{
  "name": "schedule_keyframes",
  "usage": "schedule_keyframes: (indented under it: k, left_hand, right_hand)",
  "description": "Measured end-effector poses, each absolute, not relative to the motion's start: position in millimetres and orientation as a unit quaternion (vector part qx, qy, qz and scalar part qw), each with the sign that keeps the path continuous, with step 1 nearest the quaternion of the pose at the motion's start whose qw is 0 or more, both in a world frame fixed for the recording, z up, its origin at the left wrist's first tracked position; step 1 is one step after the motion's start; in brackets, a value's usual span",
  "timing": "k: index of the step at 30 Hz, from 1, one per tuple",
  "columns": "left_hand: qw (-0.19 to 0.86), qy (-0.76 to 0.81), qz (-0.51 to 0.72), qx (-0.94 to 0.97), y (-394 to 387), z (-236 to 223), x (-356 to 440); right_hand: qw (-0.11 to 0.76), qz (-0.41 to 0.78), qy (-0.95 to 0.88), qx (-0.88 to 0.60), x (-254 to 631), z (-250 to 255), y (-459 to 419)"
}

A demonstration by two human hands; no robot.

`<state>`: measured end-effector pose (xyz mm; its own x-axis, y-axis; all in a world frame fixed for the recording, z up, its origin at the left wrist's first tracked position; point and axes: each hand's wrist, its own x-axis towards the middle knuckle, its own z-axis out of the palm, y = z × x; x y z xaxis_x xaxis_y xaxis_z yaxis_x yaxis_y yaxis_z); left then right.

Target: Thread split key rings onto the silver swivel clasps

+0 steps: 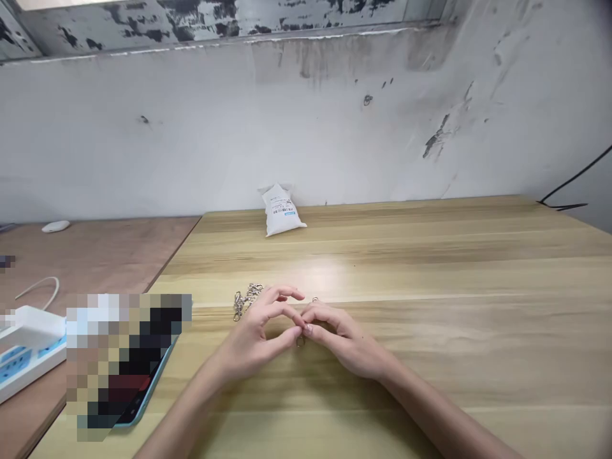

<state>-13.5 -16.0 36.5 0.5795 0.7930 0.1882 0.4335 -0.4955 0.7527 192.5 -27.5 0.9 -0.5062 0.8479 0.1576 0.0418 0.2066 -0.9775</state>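
Observation:
My left hand (pixel 261 331) and my right hand (pixel 351 341) meet above the table, thumbs and index fingers pinched together at the tips. Just below the joined fingertips a small metal ring (pixel 300 342) shows; the rest of what they pinch is hidden by the fingers. The other fingers of my left hand are curved and held apart. Behind my left hand lies a pile of silver metal clasps (pixel 246 299), partly covered by it. Another small metal ring (pixel 315 299) peeks out beyond the knuckles of my right hand.
A wood-grain table (pixel 454 287) stands against a stained white wall. At its far edge rests a white labelled packet (pixel 283 213). To the left are a phone (pixel 153 376), partly pixelated, and a white power strip (pixel 33 363) on a brown table (pixel 119 255).

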Motion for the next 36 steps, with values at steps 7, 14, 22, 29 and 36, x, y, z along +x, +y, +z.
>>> schedule_keyframes:
  k: [7,14,22,29,36]
  left_hand:
    - [0.186,0.324,0.311,0.874,-15.6,35.8,-10.2]
    - [0.18,0.324,0.322,0.871,-15.8,32.1,-7.0]
    - [0.278,0.343,0.301,0.845,-16.0,36.2,-11.0]
    - [0.356,0.347,0.29,0.818,-17.6,37.0,-13.7]
    - [0.382,0.338,0.287,0.811,-17.1,37.8,-12.1]
  right_hand:
    - [0.407,0.512,-0.678,-0.335,192.7,-0.9,-25.6]
    - [0.404,0.494,-0.691,-0.339,193.6,1.4,-25.9]
    - [0.377,0.517,-0.689,-0.34,195.2,1.6,-26.2]
    - [0.36,0.587,-0.643,-0.335,195.8,4.1,-28.1]
    - [0.368,0.604,-0.628,-0.324,195.5,4.1,-27.6]
